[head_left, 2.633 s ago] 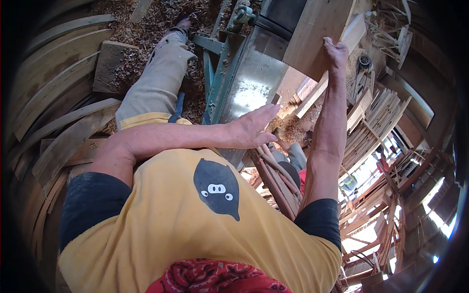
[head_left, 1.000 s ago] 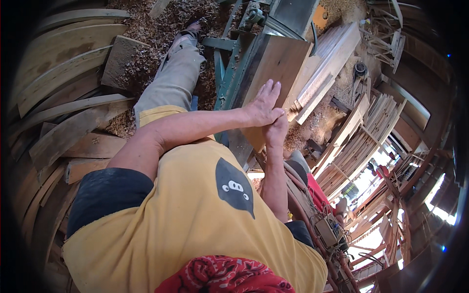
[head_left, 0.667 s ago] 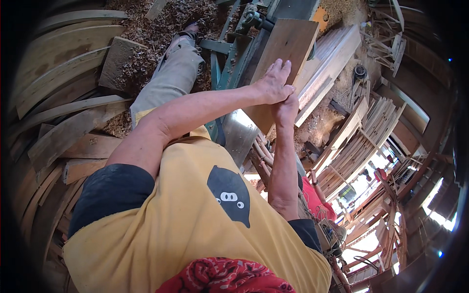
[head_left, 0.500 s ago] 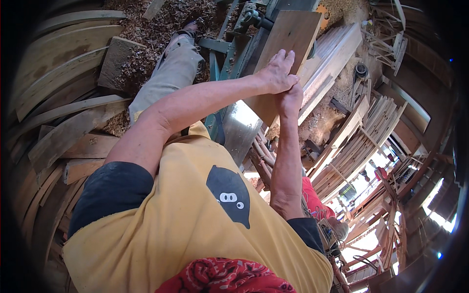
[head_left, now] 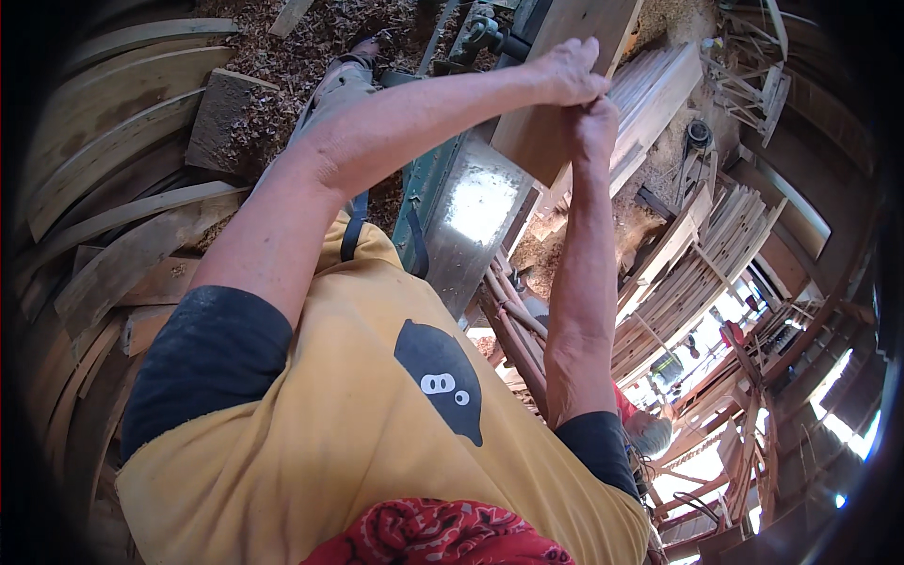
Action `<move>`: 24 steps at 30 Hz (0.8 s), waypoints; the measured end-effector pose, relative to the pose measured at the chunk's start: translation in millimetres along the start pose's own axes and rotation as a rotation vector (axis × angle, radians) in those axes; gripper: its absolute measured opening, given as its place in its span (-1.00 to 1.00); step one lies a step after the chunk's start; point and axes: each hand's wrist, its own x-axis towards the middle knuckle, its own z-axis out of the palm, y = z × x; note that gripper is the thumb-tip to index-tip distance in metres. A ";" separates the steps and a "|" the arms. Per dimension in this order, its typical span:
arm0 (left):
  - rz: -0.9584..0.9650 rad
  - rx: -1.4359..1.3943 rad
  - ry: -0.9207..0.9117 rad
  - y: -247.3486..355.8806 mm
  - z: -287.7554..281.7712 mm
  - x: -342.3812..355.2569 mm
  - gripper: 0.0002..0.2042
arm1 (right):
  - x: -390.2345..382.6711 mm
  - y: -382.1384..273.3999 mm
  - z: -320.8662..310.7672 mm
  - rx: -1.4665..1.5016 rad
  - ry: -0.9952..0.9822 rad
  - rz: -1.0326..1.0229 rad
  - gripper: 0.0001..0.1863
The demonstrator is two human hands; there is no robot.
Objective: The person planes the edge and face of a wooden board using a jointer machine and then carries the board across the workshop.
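**Both hands pushing a board across the machine bed**

The left hand (head_left: 565,71) and right hand (head_left: 591,122) are closing on the near end of a wooden board (head_left: 556,104) lying on the steel machine table (head_left: 476,212). It looks stiff, fairly heavy and rough-edged, so gripping its end edge seems best.

We see the board (head_left: 565,94) lying on the machine table (head_left: 476,212); curved planks (head_left: 113,141) lie left, stacked slats (head_left: 697,273) right.
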 end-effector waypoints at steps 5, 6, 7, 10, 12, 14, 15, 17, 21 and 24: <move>-0.020 -0.058 0.091 17.5 -67.2 -9.2 -0.20 | 37.2 -17.7 -7.4 -0.273 0.099 0.153 -0.57; -0.024 -0.055 0.097 14.1 -82.9 -15.6 -0.20 | 44.1 -22.4 -6.5 -0.279 0.130 0.129 -0.55; -0.045 -0.063 0.153 10.0 -99.2 -21.7 -0.20 | 53.7 -26.3 -6.1 -0.274 0.126 0.121 -0.55; -0.021 -0.167 0.276 -12.2 -122.7 -40.9 -0.19 | 83.0 -16.8 -16.0 -0.293 0.116 0.067 -0.53; -0.078 -0.465 0.228 -28.9 -142.9 -60.7 -0.24 | 96.3 -20.8 -17.5 -0.284 0.114 0.056 -0.52; -0.084 -0.430 0.321 -63.8 -154.5 -77.0 -0.22 | 110.9 -24.1 -15.6 -0.280 0.139 0.046 -0.50; -0.158 -0.619 0.238 -63.5 -158.1 -85.9 -0.21 | 115.4 -16.3 -23.1 -0.288 0.145 0.057 -0.50; -0.172 -0.611 0.317 -86.4 -164.5 -108.1 -0.20 | 128.0 -28.0 -19.7 -0.313 0.108 -0.002 -0.50; -0.354 -0.521 0.418 -106.0 -162.5 -132.5 -0.16 | 138.3 -29.9 -26.1 -0.284 0.112 0.030 -0.50; -0.363 -0.520 0.433 -132.4 -160.1 -142.4 -0.14 | 152.4 -36.8 -25.5 -0.306 0.093 0.001 -0.52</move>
